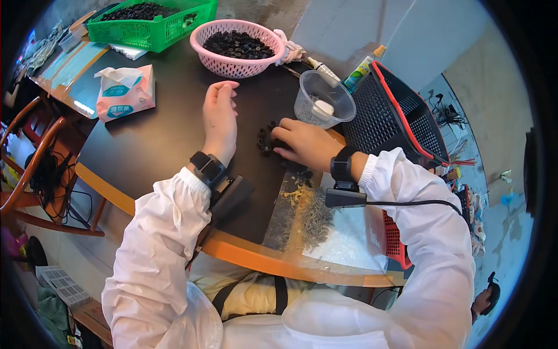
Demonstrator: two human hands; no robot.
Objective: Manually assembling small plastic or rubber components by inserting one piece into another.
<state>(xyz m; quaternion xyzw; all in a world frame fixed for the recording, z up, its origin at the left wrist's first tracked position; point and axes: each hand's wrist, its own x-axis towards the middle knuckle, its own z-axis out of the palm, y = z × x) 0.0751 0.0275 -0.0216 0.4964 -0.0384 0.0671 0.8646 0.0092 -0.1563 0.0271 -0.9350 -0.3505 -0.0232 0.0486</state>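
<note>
My right hand (pixel 308 142) is bent over a small pile of black round pieces (pixel 265 139), perhaps rubber rings or caps, with its fingertips closed on some of them. Just left of that pile, my left hand (pixel 220 116) stands on its edge on the dark table. Its fingers are loosely curved with nothing visible in them, and the palm side is partly hidden. More black pieces (pixel 297 170) lie under my right wrist. Nearer me, thin silvery pins (pixel 315 218) are heaped on a white sheet (pixel 354 241).
A pink basket (pixel 232 68) and a green crate (pixel 165 32) hold black pieces at the back. A clear tub (pixel 302 104) with a white object stands beside a black, red-rimmed basket (pixel 372 110). A tissue pack (pixel 127 93) sits left; glue bottles (pixel 357 72) lean behind the tub.
</note>
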